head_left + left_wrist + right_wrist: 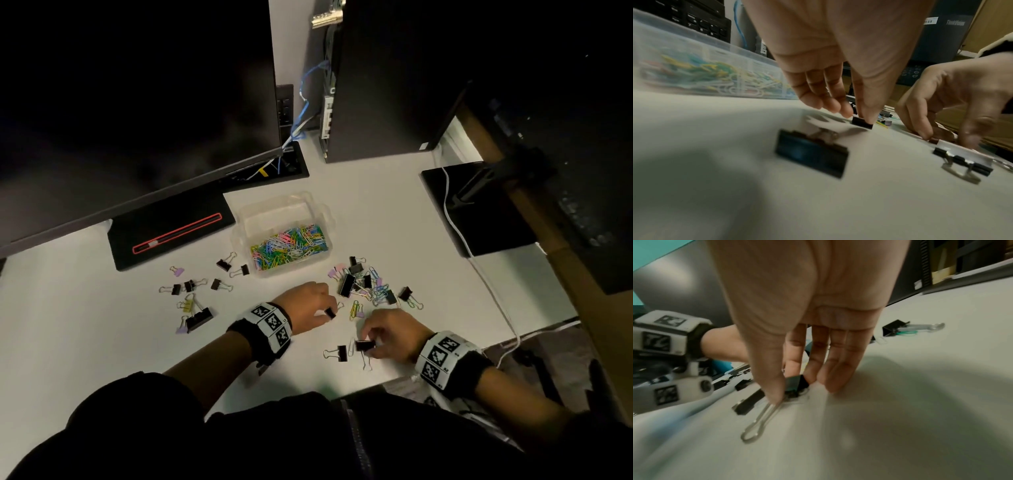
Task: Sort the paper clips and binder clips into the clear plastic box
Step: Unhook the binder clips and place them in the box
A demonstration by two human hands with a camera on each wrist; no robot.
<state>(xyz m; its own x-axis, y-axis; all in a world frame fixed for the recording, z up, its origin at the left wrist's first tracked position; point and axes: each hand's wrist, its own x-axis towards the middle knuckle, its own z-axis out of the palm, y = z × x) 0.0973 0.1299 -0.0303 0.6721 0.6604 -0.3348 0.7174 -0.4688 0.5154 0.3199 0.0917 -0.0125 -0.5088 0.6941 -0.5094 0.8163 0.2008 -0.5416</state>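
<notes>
Each hand point(308, 305) point(394, 334) pinches one black binder clip point(330, 313) point(363, 345).

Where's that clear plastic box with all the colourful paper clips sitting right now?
In the head view the clear plastic box sits mid-desk, just right of the monitor stand, beyond the left hand, with binder clips scattered on either side.

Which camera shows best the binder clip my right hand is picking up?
The right wrist view: the black binder clip sits close up, pinched between thumb and fingers of the right hand, its wire handle lying on the desk. The head view shows it small at the fingertips. The left wrist view hides it almost wholly behind the fingers.
</notes>
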